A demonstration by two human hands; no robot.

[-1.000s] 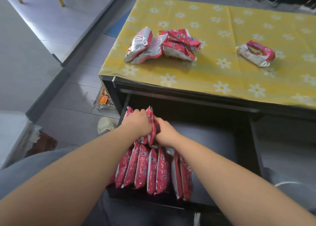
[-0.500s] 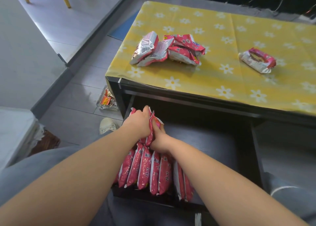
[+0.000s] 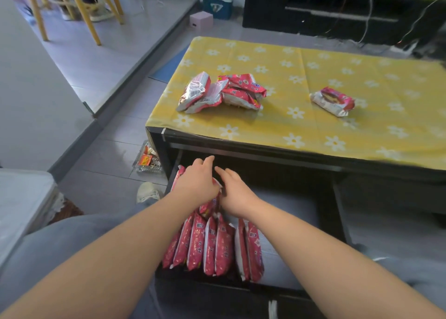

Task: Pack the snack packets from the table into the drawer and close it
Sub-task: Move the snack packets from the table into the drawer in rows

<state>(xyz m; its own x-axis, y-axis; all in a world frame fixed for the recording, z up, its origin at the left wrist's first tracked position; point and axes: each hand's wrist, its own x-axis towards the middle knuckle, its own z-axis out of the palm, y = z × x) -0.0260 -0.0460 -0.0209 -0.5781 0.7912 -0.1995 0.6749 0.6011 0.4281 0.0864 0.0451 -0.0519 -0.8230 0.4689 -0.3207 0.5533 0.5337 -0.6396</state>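
Note:
The black drawer (image 3: 337, 212) under the table stands pulled out. Several red snack packets (image 3: 212, 244) stand upright in a row in its left part. My left hand (image 3: 196, 181) and my right hand (image 3: 235, 190) hover side by side over the far end of that row, fingers stretched out and holding nothing; more red packets show just beneath them. On the yellow flowered tablecloth (image 3: 301, 125) lies a pile of several red and silver packets (image 3: 222, 93), and a single packet (image 3: 334, 101) lies apart to the right.
A clear tray of sweets (image 3: 146, 160) and a pale shoe (image 3: 147, 192) lie on the floor left of the drawer. A black TV cabinet (image 3: 337, 14) stands behind the table. Wooden chair legs (image 3: 82, 12) stand on a raised floor at far left.
Both hands have let go of the packets they gripped in the drawer and have opened and lifted slightly. The view has tilted up, showing more of the room.

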